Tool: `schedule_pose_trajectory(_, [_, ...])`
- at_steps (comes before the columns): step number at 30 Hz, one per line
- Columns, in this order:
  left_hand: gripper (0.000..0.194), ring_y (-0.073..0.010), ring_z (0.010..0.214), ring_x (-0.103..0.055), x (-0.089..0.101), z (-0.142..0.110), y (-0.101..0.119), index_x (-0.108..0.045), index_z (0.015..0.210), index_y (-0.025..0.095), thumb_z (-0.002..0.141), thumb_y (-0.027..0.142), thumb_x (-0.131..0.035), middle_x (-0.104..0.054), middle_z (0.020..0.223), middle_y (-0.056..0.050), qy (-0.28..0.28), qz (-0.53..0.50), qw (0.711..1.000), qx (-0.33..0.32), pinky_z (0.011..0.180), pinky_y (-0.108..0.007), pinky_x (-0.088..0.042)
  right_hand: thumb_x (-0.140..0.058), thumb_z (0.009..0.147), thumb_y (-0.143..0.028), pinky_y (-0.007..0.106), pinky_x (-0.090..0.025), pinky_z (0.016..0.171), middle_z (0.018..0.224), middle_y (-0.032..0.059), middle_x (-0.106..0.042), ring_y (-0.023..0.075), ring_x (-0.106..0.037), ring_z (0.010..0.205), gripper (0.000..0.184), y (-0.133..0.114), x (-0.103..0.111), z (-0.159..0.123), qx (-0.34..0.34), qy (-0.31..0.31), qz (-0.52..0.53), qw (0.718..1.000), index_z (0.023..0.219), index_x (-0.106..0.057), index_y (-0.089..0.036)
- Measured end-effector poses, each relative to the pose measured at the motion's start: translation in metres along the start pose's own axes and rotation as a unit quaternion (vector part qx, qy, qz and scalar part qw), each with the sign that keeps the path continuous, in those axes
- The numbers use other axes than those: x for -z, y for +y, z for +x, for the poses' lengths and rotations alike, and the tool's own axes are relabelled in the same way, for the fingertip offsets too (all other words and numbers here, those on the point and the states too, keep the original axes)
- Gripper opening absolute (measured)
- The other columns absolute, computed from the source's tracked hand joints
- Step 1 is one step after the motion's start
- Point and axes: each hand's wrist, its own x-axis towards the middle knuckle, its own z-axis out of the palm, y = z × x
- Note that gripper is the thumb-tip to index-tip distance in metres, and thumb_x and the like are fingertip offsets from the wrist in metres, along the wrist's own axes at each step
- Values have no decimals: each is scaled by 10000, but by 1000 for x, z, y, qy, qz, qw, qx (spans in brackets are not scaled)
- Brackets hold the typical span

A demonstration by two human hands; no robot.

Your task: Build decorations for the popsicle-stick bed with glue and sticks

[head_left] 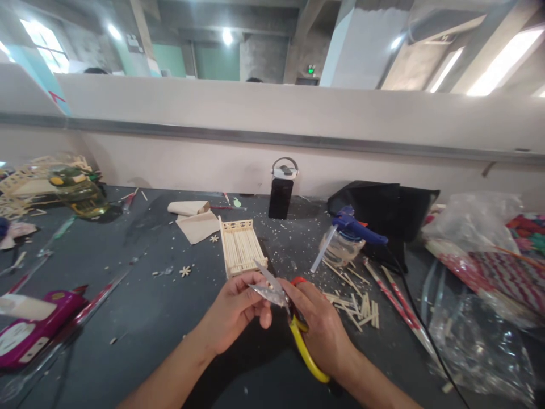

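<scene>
My right hand (319,321) grips scissors (303,346) with yellow and red handles, their blades parted and pointing up and to the left. Close against the blades is my left hand (240,309), its thumb and fingers pinched together. Whatever lies between those fingertips is too small or hidden to make out. Just beyond both hands stands a small bed-shaped model (243,247) of pale wooden sticks. Cut stick pieces (366,309) are scattered to the right of my right hand. A small flower-shaped stick piece (185,271) lies on the dark table to the left.
A blue glue gun (357,226) rests on a clear jar (340,250), its cable trailing right. A phone (280,199) leans on a bottle (285,168) at the back. Plastic bags (481,335) crowd the right; a magenta device (55,318) lies left.
</scene>
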Motion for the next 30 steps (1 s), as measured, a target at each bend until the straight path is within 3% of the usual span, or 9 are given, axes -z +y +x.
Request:
schedule_pose_trajectory(5, [185,-132,508,-621,2,1,1,-625,786,117,838,294,-640,-637,655,-36,-19,-12,1000,2,544,-241,-482,-477,727,39,407,-507,756,950,77,-577,255,-577,869,647,0,0,1,-4,0,31,1000,1302,-493,-257])
schedule_pose_trajectory(9, [111,-112,522,-612,0,0,3,-628,795,112,812,215,-665,-630,669,-28,-17,1,1000,15,554,-229,-480,-470,735,24,392,-515,742,943,76,-595,249,-591,854,607,1,-1,1,-5,9,39,999,1278,-508,-245])
schedule_pose_trajectory(24, [156,-81,441,-534,0,0,-1,-569,662,129,772,171,-673,-570,566,10,17,8,999,35,503,-226,-428,-486,766,-3,380,-517,858,1028,86,-635,235,-615,968,562,10,-9,-3,16,31,40,999,1282,-495,-225])
schedule_pose_trajectory(30, [105,-98,476,-582,0,0,2,-587,737,134,789,200,-649,-596,623,-3,-5,-4,999,39,514,-224,-439,-484,764,-12,389,-524,845,1043,101,-633,250,-614,982,550,8,-7,-3,13,31,25,999,1275,-504,-214])
